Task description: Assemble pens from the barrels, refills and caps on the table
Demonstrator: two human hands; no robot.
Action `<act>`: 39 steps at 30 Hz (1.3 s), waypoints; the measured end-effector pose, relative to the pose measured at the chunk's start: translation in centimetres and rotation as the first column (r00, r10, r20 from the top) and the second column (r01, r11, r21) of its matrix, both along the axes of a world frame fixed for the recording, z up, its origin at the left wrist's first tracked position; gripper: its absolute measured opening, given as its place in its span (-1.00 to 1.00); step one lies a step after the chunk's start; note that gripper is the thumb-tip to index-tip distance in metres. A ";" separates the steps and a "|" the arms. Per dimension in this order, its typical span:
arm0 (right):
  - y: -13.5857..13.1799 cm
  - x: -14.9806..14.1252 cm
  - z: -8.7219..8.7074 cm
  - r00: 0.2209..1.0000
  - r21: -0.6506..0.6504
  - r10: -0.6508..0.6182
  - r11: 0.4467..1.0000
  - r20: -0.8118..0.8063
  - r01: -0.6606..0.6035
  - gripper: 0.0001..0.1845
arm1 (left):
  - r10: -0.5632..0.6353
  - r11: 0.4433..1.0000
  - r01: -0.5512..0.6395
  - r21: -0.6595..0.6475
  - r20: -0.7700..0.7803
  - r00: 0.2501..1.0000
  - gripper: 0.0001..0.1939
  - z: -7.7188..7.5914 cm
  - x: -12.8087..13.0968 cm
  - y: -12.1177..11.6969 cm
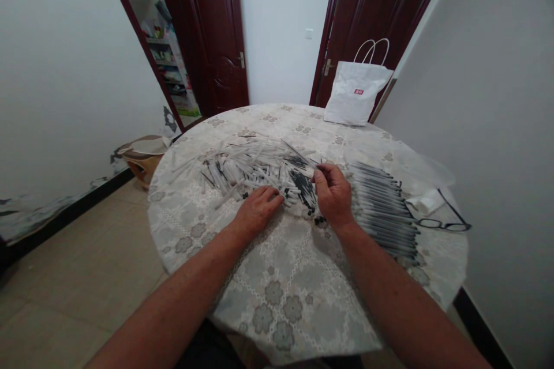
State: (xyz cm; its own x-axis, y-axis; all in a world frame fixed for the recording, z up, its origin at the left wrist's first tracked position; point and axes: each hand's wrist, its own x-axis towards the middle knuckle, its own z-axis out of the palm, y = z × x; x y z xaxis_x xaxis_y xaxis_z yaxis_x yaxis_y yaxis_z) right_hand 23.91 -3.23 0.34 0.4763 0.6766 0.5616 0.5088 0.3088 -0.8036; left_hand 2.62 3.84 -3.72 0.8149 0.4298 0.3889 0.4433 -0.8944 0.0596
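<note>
Currently R hand [334, 193] pinches slim greyish plastic tube [299, 153], jutting far-left from fingertips [319, 176]. L hand [258, 207]: can't tell grip.

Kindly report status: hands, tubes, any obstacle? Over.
Right hand pinching thin translucent plastic tube. Left hand at loose white-and-black plastic pieces. Black-framed eyeglasses off right, apparently not blocking.

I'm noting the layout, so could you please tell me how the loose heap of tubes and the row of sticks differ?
The heap lies jumbled at many angles; the row lies side by side, nearly parallel. The heap mixes pale tubes with black pieces; the row looks more evenly grey. Both rest on the tablecloth.
</note>
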 end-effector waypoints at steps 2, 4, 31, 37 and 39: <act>0.0 -0.1 0.0 1.000 -0.004 0.011 1.000 0.007 -0.011 -0.71 | 0.074 0.997 -0.072 -0.026 0.053 0.996 -0.69 -0.1 -0.3 0.1; -0.1 -0.2 0.0 1.000 -0.003 0.020 1.000 0.018 -0.020 -0.71 | 0.143 0.989 -0.139 -0.048 0.088 0.986 -0.67 -0.2 -0.6 0.2; -0.5 -2.0 -1.5 0.990 -0.134 0.136 0.982 0.040 -0.130 -0.71 | 0.472 0.860 -0.344 -0.377 0.330 0.817 -0.75 0.6 -5.1 1.4; -2.1 -6.1 -1.7 0.474 -0.338 0.590 0.332 -0.653 -0.880 -0.68 | 0.673 0.696 -0.283 -0.660 0.462 0.578 -0.68 1.9 -6.1 1.2; -2.3 -7.1 -2.5 0.336 -0.300 0.549 0.158 -0.765 -0.941 -0.67 | 0.724 0.626 -0.178 -0.759 0.480 0.496 -0.65 1.8 -6.1 1.3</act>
